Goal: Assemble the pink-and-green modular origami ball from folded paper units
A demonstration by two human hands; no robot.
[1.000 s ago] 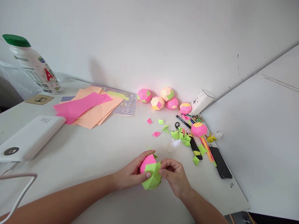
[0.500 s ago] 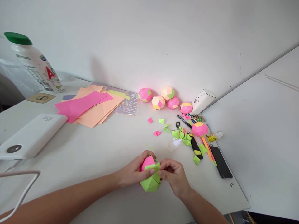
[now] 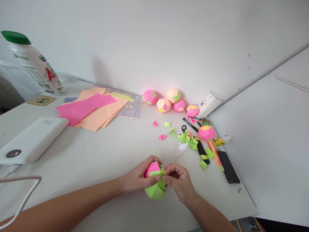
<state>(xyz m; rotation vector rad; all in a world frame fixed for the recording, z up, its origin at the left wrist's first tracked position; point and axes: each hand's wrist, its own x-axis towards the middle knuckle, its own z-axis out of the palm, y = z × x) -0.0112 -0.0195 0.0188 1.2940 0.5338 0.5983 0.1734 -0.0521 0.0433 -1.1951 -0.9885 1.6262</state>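
A folded-paper ball [image 3: 155, 190], mostly lime green with a pink patch on top, sits low over the front of the table. My left hand [image 3: 142, 175] is wrapped round its left side, thumb pressed on a green face. At the ball's right edge, my right hand [image 3: 177, 180] pinches a green flap between thumb and fingertips. The ball's underside and far side are hidden. Beyond the hands, loose folded green pieces [image 3: 185, 138] lie in a heap, and a small clear glue bottle [image 3: 181, 149] lies on its side.
Several finished paper balls [image 3: 163, 105] rest along the wall. Paper sheets [image 3: 96, 112], a white power bank [image 3: 33, 140] and a green-capped bottle [image 3: 36, 64] stand or lie left. To the right are a dark phone [image 3: 228, 167], a yellow-labelled bottle [image 3: 220, 140] and a white box [image 3: 210, 103].
The right fingertips have shifted slightly left against the green flap. The left hand keeps its hold on the ball. The camera view has shifted very slightly.
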